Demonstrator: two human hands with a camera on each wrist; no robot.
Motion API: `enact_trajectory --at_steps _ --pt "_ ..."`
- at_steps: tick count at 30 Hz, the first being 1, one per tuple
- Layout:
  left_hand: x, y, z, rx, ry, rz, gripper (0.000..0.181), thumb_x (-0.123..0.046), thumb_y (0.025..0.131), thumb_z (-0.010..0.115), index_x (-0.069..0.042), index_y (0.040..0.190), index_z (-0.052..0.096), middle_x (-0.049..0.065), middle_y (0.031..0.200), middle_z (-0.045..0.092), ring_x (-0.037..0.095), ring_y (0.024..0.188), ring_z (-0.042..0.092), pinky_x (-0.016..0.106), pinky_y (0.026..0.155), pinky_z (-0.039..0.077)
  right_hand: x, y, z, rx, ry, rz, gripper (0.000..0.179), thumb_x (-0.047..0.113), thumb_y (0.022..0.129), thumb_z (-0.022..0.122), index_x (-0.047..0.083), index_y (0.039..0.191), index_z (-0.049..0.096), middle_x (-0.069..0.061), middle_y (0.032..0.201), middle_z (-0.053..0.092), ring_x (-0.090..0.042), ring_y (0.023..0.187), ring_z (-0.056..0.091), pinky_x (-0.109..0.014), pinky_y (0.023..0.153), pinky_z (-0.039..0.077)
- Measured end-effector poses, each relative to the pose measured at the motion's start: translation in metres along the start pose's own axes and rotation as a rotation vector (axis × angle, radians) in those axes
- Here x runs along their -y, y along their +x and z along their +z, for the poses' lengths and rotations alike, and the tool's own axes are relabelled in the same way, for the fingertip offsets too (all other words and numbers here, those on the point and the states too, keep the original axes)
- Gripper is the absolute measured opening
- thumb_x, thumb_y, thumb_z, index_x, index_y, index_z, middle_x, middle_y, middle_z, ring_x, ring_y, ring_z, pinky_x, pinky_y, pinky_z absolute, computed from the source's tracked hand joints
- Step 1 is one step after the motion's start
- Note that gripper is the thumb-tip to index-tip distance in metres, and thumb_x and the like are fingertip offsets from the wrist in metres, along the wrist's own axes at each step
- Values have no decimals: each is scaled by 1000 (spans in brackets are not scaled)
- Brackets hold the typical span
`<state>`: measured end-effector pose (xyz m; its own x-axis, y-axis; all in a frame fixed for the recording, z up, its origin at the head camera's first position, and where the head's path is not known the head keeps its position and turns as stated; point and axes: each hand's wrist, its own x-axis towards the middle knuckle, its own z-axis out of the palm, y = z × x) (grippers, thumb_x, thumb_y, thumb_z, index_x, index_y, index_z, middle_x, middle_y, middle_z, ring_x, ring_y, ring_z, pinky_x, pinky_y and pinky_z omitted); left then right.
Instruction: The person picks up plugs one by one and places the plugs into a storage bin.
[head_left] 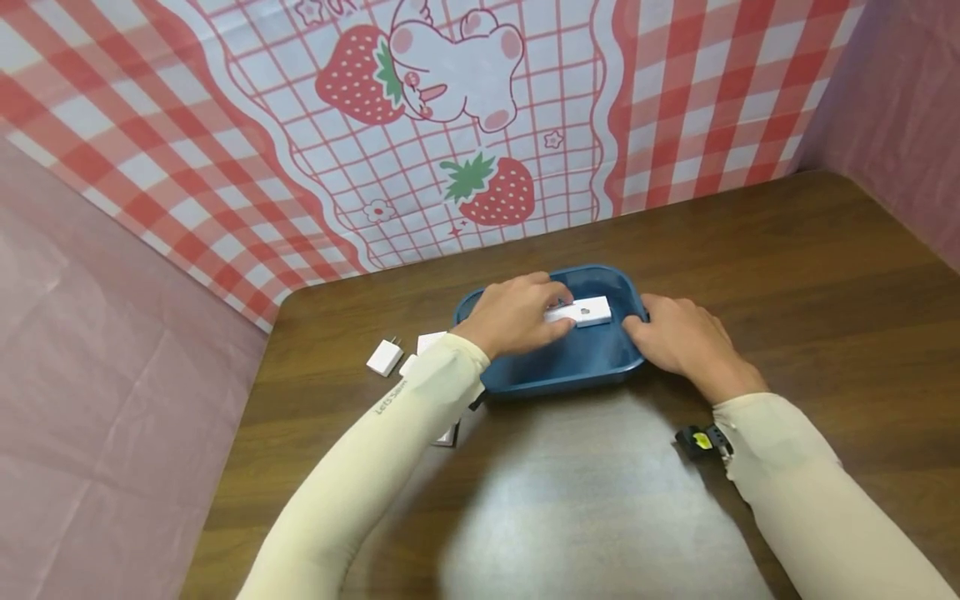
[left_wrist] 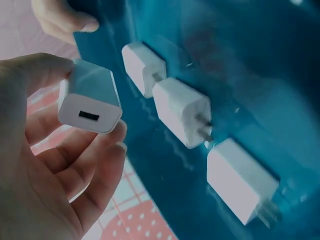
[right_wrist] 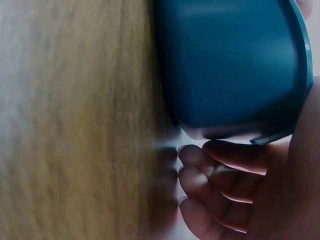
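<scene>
My left hand (head_left: 521,315) reaches over a blue plastic bin (head_left: 558,387) and pinches a white USB charger (left_wrist: 90,97) between thumb and fingers, its port facing the left wrist camera. Inside the bin, in that view, lie a white charger (left_wrist: 142,67), a second charger (left_wrist: 180,111) and a third charger (left_wrist: 241,180) in a slanting row, metal prongs visible. At the bin's right end, my right hand (head_left: 684,337) holds the rim, thumb over the edge. The right wrist view shows its other fingers (right_wrist: 195,185) curled outside, beneath the rim.
Left of the bin, a white charger (head_left: 385,357) with prongs lies on the brown wooden table (head_left: 750,250). More white pieces (head_left: 431,342) sit partly behind the left sleeve. A dark-edged object (head_left: 447,435) shows below that forearm. A strawberry-patterned cloth (head_left: 555,100) hangs behind the table.
</scene>
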<state>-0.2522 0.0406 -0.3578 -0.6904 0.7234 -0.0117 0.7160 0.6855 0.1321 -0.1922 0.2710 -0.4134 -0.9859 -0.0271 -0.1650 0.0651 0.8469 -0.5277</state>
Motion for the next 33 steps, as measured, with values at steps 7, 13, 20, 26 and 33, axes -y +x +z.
enact_trajectory --at_steps 7,13,20,26,33 --pt "-5 8 3 15 29 17 39 -44 99 57 -22 129 67 -3 117 63 10 90 58 29 76 52 3 2 0 -15 -4 -14 61 39 101 45 -5 142 45 -28 129 56 -42 104 55 -69 90 40" --pt "-2 5 1 -33 13 16 35 -40 101 55 -21 127 69 -2 120 63 11 96 60 32 80 53 4 3 0 -5 -7 -8 62 39 101 44 -6 144 44 -29 131 55 -43 106 54 -70 92 39" --pt "2 1 0 -40 -7 20 32 -39 100 56 -22 124 70 -2 119 63 11 96 60 33 76 53 3 2 0 2 -3 10 65 40 101 44 -7 146 40 -31 137 50 -46 112 52 -71 95 37" --pt "6 0 -3 -51 8 8 33 -38 100 56 -22 125 69 -4 116 63 12 96 61 36 74 53 1 0 2 -1 6 19 65 39 101 45 -7 146 40 -31 136 50 -46 111 51 -71 95 37" --pt "16 -7 -5 -72 28 -24 32 -37 99 56 -23 125 70 -6 113 64 10 93 62 36 71 52 1 -1 3 -11 13 12 63 38 101 45 -7 146 39 -30 134 51 -45 109 51 -71 95 37"
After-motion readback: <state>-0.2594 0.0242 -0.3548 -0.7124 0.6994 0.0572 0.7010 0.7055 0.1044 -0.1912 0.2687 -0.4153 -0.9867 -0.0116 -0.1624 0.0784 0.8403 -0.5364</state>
